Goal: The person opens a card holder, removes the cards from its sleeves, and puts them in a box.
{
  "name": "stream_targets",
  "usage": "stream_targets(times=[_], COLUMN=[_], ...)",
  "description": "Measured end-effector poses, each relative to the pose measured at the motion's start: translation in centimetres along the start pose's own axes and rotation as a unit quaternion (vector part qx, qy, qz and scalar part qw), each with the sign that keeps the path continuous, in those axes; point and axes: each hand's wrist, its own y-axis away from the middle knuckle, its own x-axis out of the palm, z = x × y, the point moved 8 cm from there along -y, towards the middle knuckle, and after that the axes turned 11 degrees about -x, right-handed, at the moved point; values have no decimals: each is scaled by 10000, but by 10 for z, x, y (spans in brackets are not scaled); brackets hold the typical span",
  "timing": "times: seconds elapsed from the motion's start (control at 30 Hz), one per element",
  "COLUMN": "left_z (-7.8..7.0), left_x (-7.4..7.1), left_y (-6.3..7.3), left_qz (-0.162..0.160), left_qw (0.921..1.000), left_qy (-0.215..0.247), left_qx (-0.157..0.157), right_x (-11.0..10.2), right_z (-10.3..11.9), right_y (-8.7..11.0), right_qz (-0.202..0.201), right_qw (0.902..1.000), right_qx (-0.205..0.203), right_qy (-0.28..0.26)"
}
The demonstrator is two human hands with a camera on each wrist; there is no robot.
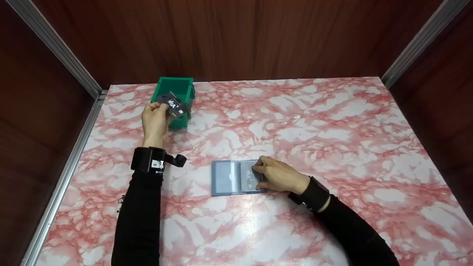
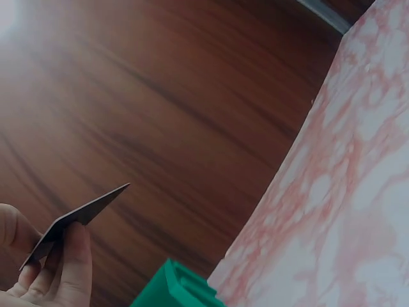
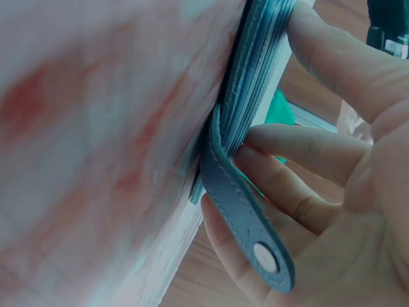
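Note:
My left hand [image 1: 154, 119] pinches a dark card [image 1: 173, 105] with white "Vip" lettering between thumb and fingers, above a green bin [image 1: 175, 78]. Seen edge-on in the left wrist view, the card [image 2: 80, 213] looks angled; whether it is one card or two overlapping, I cannot tell. A blue-grey card holder [image 1: 221, 178] lies spread on the table, a "Vip" card showing through its right-hand clear sleeve. My right hand [image 1: 281, 175] grips the holder's right edge. In the right wrist view the fingers touch its stacked sleeves [image 3: 259, 80], beside a snap strap [image 3: 239, 198].
The table [image 1: 314, 140] has a red-and-white marbled top. Dark wood panels [image 1: 236, 40] close it in at the back and sides, with metal rails [image 1: 59, 44] at the corners. The green bin stands near the back left edge.

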Motion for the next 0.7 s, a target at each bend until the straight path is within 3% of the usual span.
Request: stream_targets(times=[0.17,0.37,0.7], left_z=[5,16,34], left_x=[-12,-24,-42], left_y=[-20,-36,-50], left_qz=[-274,-563,-889], left_qw=[9977,9958,9927], left_qy=[564,637,606], left_qx=[-241,-333,-536], right_x=[1,2,1], right_z=[-1,-1,-1], right_y=[0,0,0], right_qz=[34,81,64], right_qw=[10000,9999,10000], right_qx=[55,102,65], right_qy=[-38,-36,-38])
